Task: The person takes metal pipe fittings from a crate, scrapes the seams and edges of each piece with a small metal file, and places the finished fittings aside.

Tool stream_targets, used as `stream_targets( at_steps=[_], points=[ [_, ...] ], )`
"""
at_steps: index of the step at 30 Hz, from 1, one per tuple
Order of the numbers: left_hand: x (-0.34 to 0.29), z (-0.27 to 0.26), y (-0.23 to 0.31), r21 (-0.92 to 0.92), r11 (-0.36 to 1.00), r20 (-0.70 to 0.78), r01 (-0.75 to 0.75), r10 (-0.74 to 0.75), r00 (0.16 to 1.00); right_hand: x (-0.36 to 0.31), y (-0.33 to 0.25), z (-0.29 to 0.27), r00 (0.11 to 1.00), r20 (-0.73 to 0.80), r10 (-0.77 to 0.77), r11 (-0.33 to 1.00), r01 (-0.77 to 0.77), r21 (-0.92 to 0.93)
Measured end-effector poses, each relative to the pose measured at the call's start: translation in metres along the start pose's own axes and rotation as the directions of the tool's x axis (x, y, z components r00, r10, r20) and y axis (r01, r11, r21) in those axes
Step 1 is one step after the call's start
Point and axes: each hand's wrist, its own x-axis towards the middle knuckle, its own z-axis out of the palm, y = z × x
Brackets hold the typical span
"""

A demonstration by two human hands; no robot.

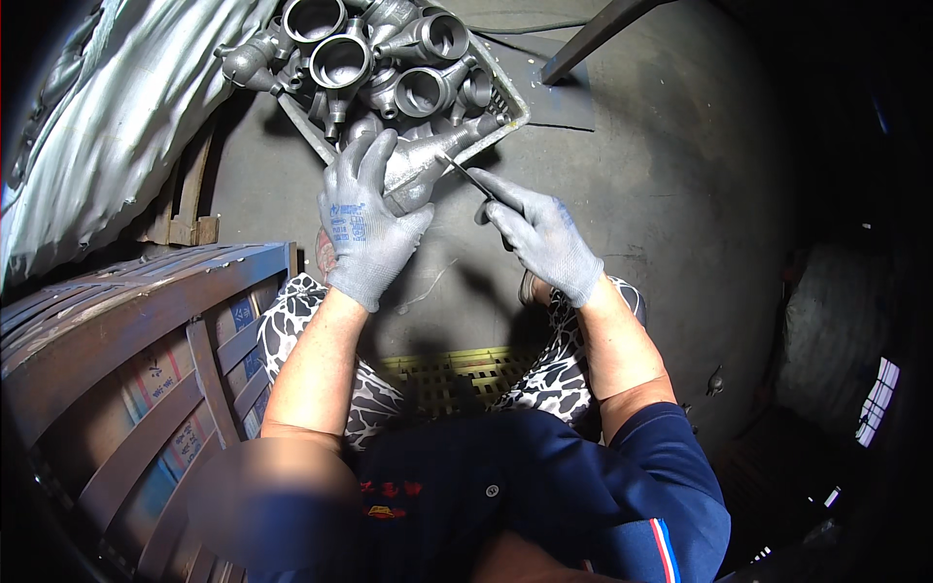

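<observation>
My left hand [364, 219], in a grey knit glove, grips a grey metal casting [423, 160] at the near edge of a crate [520, 115]. The casting has a wide body that narrows to a stem pointing right. In my right hand [544, 233], also gloved, is a slim dark file-like tool [471, 180], its exact kind unclear. The tool's tip meets the casting's surface, or lies just over it. Several similar castings [340, 63], with round open collars and thin stems, are heaped in the crate beyond my hands.
White wrapped sacking [126, 126] rises at the left. A slatted rack [146, 340] with boxes behind it stands close by my left arm. Below me is a yellow grid crate [457, 369]. A metal post [593, 44] stands at the far right of the crate; a small part [716, 379] lies on the floor.
</observation>
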Motion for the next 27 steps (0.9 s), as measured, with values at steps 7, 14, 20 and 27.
stream_targets(
  at_steps=[7,14,20,27],
  points=[
    [-0.001,0.001,0.001,0.038,0.999,0.049,0.04,-0.041,0.998,-0.005,0.007,0.007,0.983,-0.071,-0.171,0.985,0.168,-0.039],
    [0.0,0.001,0.003,0.099,0.994,0.069,0.041,-0.048,0.996,-0.006,0.002,0.007,0.969,-0.111,-0.22,0.95,0.187,-0.25],
    [0.001,0.002,0.003,0.114,0.993,0.074,0.032,-0.04,0.996,-0.007,-0.001,0.006,0.973,-0.079,-0.219,0.912,0.175,-0.372],
    [-0.001,0.0,0.0,0.099,0.994,0.071,0.033,-0.041,0.997,-0.003,0.005,0.005,0.968,-0.105,-0.228,0.949,0.197,-0.244]
  ],
)
